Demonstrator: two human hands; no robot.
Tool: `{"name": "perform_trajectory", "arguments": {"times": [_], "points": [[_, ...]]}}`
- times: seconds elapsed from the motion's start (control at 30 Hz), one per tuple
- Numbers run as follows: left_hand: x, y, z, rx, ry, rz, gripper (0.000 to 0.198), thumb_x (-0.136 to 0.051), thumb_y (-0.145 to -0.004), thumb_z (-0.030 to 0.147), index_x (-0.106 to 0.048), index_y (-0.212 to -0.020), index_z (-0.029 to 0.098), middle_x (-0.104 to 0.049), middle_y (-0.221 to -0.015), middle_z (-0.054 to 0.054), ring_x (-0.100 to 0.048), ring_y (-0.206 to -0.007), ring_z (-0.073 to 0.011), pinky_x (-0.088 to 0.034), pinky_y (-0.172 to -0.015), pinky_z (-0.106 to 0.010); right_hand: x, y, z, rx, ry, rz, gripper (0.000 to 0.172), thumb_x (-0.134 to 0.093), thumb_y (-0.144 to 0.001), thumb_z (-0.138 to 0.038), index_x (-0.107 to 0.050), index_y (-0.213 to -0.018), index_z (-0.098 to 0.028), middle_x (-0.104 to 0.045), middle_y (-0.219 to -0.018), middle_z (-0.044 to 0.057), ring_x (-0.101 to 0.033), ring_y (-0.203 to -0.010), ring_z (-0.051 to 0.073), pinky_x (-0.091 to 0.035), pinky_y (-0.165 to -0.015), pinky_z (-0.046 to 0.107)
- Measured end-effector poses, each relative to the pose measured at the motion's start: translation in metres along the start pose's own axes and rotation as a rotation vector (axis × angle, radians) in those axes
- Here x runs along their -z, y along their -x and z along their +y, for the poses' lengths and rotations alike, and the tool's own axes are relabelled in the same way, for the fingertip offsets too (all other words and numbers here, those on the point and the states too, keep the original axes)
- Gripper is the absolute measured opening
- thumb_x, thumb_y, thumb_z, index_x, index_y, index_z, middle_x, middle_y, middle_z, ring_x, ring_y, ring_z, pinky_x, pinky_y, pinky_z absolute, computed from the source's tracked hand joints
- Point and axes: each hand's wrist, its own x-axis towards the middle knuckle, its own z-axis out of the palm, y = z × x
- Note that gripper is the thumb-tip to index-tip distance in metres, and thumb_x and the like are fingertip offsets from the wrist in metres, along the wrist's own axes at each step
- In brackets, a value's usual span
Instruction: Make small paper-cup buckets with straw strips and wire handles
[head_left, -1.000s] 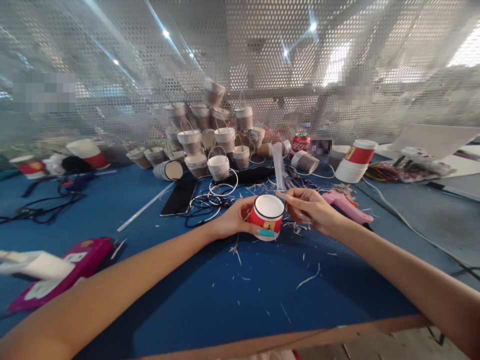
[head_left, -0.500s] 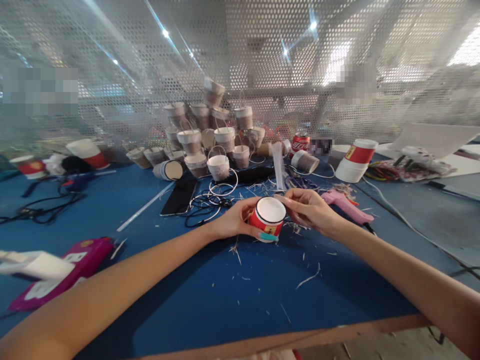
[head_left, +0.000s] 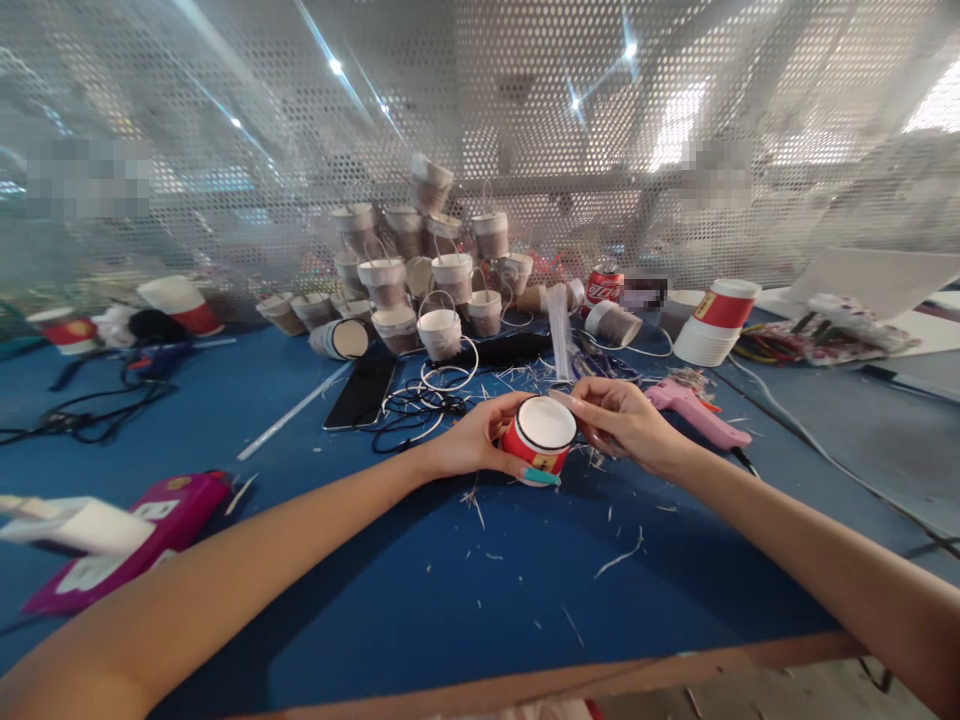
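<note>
Two bare forearms reach forward from the near edge of a blue table point(head_left: 420, 600) and meet over its middle. The left hand point(head_left: 480, 445) cups a small red-and-white paper cup point(head_left: 541, 445) from the side, its thumb across the front wall near the base, so the cup is held tilted just above the tabletop with its white end facing up. The right hand point(head_left: 622, 425) closes in on the cup's rim from the other side, fingers curled and pinched together; it seems to hold a thin clear strip, though that is too faint to tell for sure. Both wrists are low and bent inward. The likely risks: the thin cup wall could crush if the left thumb presses harder, and a slip at the rim could drop the cup among the white shavings point(head_left: 480, 505) scattered beneath it. Just beyond the right hand lies a pink glue gun point(head_left: 694, 408), whose nozzle might burn a stray finger if it is hot. Farther back, a heap of finished cup baskets point(head_left: 420, 270) stands against a perforated metal screen point(head_left: 525, 120).
</note>
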Motion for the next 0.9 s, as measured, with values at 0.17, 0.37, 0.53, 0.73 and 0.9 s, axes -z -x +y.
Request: {"name": "perform_trajectory", "arguments": {"times": [0.17, 0.37, 0.53, 0.73, 0.9], "points": [[-0.002, 0.001, 0.002, 0.005, 0.005, -0.001, 0.071, -0.083, -0.051, 0.008, -0.056, -0.115, 0.021, -0.063, -0.112, -0.006, -0.057, -0.109, -0.0250, -0.039, -0.100, -0.045, -0.001, 0.001, -0.001, 0.004, 0.002, 0.002, 0.036, -0.069, -0.073, -0.049, -0.052, -0.068, -0.017, -0.047, -0.039, -0.008, -0.033, -0.028, 0.003, -0.019, -0.027, 0.015], [-0.004, 0.001, 0.004, 0.015, 0.001, -0.006, 0.071, -0.082, -0.051, 0.008, -0.055, -0.116, 0.022, -0.063, -0.112, -0.006, -0.057, -0.109, -0.0241, -0.039, -0.100, -0.045, -0.003, 0.001, -0.001, 0.002, 0.044, 0.029, 0.038, -0.069, -0.072, -0.051, -0.052, -0.068, -0.018, -0.047, -0.040, -0.007, -0.035, -0.029, 0.004, -0.021, -0.027, 0.016], [-0.005, 0.001, 0.006, 0.013, -0.014, 0.012, 0.068, -0.082, -0.052, 0.010, -0.056, -0.114, 0.020, -0.063, -0.112, -0.007, -0.057, -0.109, -0.0248, -0.039, -0.099, -0.044, -0.005, 0.000, -0.002, 0.010, 0.038, 0.050, 0.042, -0.064, -0.074, -0.056, -0.050, -0.063, -0.018, -0.047, -0.040, -0.005, -0.037, -0.031, 0.005, -0.024, -0.029, 0.017], [-0.001, 0.001, 0.003, 0.060, 0.152, 0.135, 0.053, -0.076, -0.060, 0.014, -0.058, -0.110, 0.019, -0.066, -0.104, -0.006, -0.061, -0.097, -0.0220, -0.042, -0.092, -0.039, 0.004, -0.006, 0.002, 0.001, -0.119, 0.171, 0.047, -0.052, -0.076, -0.066, -0.055, -0.071, -0.019, -0.054, -0.053, 0.000, -0.050, -0.045, 0.012, -0.040, -0.039, 0.024], [0.004, 0.002, -0.005, 0.047, 0.233, 0.223, 0.046, -0.070, -0.064, 0.015, -0.055, -0.107, 0.019, -0.066, -0.100, -0.004, -0.062, -0.092, -0.0203, -0.044, -0.086, -0.037, 0.009, -0.010, 0.013, 0.145, 0.007, 0.227, 0.043, -0.045, -0.082, -0.063, -0.056, -0.079, -0.021, -0.062, -0.075, 0.004, -0.060, -0.073, 0.018, -0.050, -0.069, 0.033]]}}
